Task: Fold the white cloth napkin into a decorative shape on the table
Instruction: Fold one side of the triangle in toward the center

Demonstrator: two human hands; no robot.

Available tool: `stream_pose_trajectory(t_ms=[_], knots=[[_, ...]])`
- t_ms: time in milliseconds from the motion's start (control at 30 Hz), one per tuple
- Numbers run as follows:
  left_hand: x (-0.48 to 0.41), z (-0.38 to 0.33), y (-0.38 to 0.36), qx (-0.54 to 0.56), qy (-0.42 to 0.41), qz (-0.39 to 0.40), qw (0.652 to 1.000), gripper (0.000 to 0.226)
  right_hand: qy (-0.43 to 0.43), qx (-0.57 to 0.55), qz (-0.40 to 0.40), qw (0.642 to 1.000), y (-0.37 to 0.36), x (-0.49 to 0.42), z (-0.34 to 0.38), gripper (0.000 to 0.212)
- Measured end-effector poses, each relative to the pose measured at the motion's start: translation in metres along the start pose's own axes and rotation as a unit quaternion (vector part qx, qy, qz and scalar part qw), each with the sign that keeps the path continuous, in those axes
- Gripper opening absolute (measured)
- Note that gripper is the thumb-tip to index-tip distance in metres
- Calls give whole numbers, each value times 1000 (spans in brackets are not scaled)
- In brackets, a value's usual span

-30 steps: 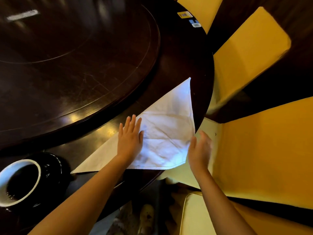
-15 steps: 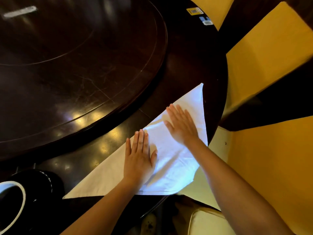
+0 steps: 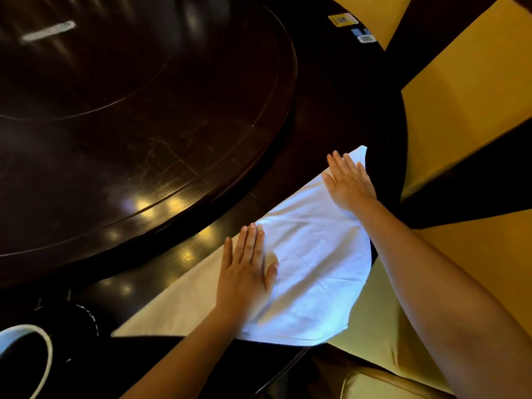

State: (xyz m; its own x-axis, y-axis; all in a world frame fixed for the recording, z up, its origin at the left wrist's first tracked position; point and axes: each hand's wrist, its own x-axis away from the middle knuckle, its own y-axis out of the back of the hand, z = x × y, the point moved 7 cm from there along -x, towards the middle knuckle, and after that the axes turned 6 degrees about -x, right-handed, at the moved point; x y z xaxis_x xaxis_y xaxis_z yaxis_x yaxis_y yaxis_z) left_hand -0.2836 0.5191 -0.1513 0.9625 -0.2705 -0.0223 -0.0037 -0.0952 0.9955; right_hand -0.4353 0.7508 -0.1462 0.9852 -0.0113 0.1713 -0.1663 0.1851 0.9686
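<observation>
Left grip (image 3: 247, 272) and right grip (image 3: 348, 182), flat and empty, are pressing a napkin (image 3: 311, 254) overhanging the worktop's (image 3: 331, 110) near edge, risking slippage.

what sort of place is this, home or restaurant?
Probably a restaurant or banquet room: a large round dark table with a raised turntable in the middle, yellow-covered chairs around it, and a QR sticker near the table's edge.
</observation>
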Motion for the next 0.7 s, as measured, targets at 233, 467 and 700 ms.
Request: stream_pose_trajectory(t_ms=[233,467,700], knots=[[-35,35,9,-5,-100,9,995,64,-66,6,-46,997,1,41,-27,53],[-66,-22,12,49,-118,-3,992,60,-108,33,-48,992,9,56,-48,51],[-77,-35,-6,28,-100,10,995,73,-97,135,-91,982,38,42,-59,43]])
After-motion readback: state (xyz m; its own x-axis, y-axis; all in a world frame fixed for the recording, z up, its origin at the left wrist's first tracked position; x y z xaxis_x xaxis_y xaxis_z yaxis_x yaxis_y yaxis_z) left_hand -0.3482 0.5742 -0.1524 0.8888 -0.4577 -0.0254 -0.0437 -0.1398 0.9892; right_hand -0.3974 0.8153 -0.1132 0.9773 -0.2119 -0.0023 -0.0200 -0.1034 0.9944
